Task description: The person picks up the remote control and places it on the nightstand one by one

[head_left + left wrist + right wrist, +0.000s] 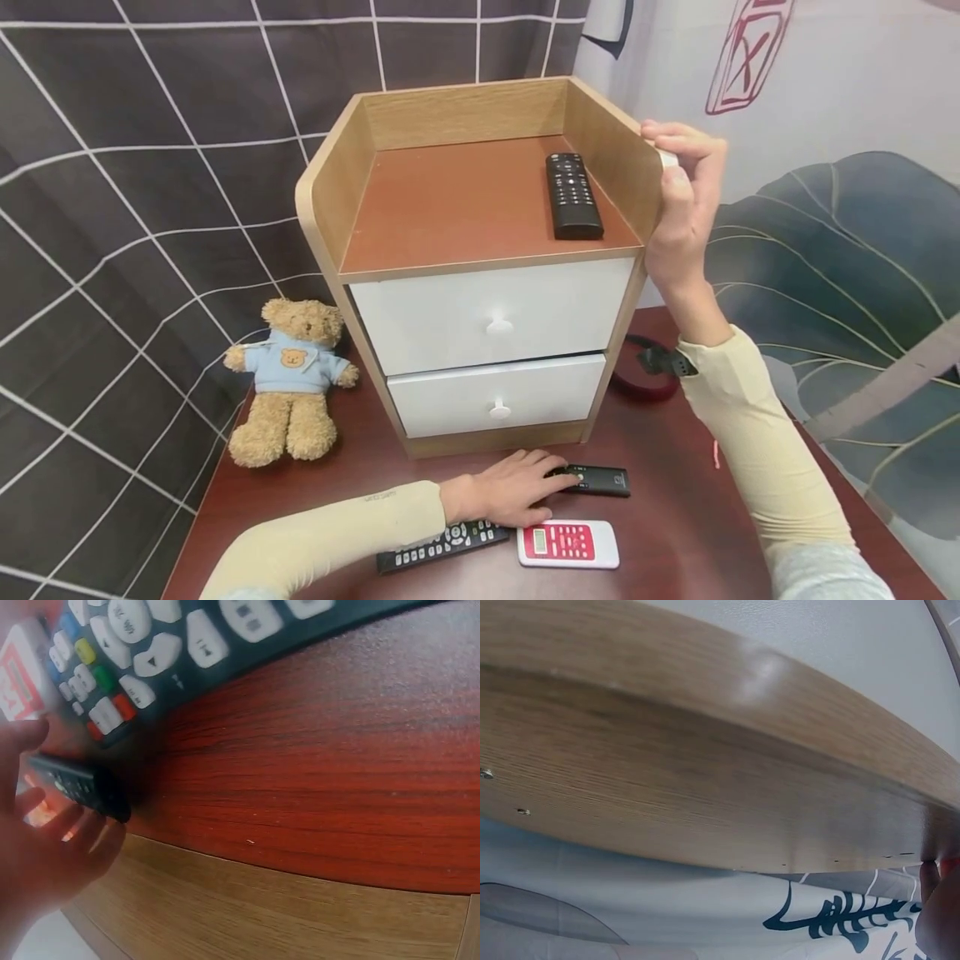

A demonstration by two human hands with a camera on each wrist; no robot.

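My left hand (517, 487) lies low over the table, its fingers loosely spread at the left end of a small black remote control (606, 481). In the left wrist view the fingers and thumb stand around this remote (79, 782). My right hand (690, 200) is raised at the top right side panel of a wooden cabinet (468, 121), fingers curled. A small white thing (667, 157) shows between its fingers and thumb; I cannot tell what it is. In the right wrist view a fingertip (928, 879) is right at the panel's edge.
A black remote control (574, 196) lies on the cabinet top. Below are two white drawers (491, 312). A teddy bear (292, 375) sits left. In front lie a long black remote (442, 546) and a white-and-red remote (568, 543). A dark red ring-shaped thing (645, 387) lies right.
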